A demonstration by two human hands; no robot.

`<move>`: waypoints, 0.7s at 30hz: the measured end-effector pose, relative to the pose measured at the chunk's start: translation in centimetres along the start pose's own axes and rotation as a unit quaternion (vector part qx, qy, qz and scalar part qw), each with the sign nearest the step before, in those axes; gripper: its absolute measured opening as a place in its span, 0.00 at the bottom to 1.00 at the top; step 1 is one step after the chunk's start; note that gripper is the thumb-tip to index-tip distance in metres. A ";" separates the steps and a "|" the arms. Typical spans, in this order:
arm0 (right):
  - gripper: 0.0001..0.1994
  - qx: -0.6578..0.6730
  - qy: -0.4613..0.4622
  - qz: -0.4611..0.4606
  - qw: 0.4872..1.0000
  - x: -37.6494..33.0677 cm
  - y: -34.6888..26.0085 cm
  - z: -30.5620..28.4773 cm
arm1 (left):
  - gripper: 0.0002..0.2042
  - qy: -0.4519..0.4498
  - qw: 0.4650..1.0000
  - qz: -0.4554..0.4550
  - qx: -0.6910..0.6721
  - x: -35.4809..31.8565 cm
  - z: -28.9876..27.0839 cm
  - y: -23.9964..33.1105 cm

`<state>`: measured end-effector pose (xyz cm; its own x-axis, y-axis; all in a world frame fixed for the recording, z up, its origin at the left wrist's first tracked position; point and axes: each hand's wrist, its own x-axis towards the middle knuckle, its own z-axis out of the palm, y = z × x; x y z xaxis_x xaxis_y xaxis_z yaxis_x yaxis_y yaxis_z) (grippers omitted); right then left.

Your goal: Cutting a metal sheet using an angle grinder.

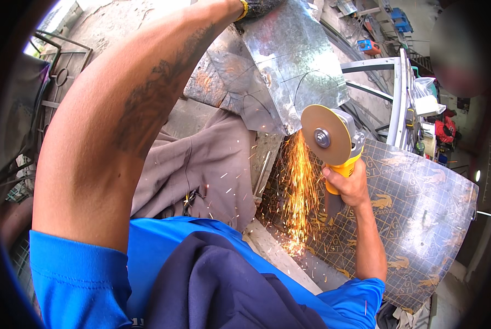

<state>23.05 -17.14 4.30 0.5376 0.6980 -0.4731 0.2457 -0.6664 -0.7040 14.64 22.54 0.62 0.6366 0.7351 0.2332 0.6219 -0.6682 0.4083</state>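
Observation:
My bare right hand (350, 183) is wrapped round the yellow body of an angle grinder (344, 167). Its brown cutting disc (325, 137) stands at the near edge of a shiny metal sheet (295, 60), and orange sparks (297, 186) stream down from there toward me. Curved and straight dark lines are marked on the sheet. My left arm stretches far forward, and my gloved left hand (258, 7) rests at the sheet's far end. The frame's top edge cuts off its fingers, so their grip cannot be made out.
Under the sheet lies a stained, duller metal plate (223, 77). A brown cloth (207, 159) hangs left of the sparks. To the right is a dark printed board (410, 219). A pale metal frame (396, 98) stands behind, with an orange-and-blue tool (369, 47) beyond.

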 end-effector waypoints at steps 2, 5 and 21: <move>0.25 -0.004 -0.004 -0.001 1.000 0.1 -0.1 -0.3 | 0.36 -0.023 1.000 -0.003 -0.001 0.2 -0.2 -0.1; 0.26 -0.015 -0.007 0.001 1.000 0.2 -0.4 -0.4 | 0.36 -0.033 0.999 -0.011 0.019 0.8 0.1 -0.2; 0.27 -0.009 -0.022 0.025 0.999 0.0 -1.7 -0.5 | 0.36 -0.003 1.000 -0.003 -0.011 0.3 0.1 -0.3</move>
<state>23.04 -16.11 5.77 0.5137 0.6744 -0.5303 0.2344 -0.7049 -0.6695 14.71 22.89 0.45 0.6358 0.7379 0.2265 0.6149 -0.6616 0.4292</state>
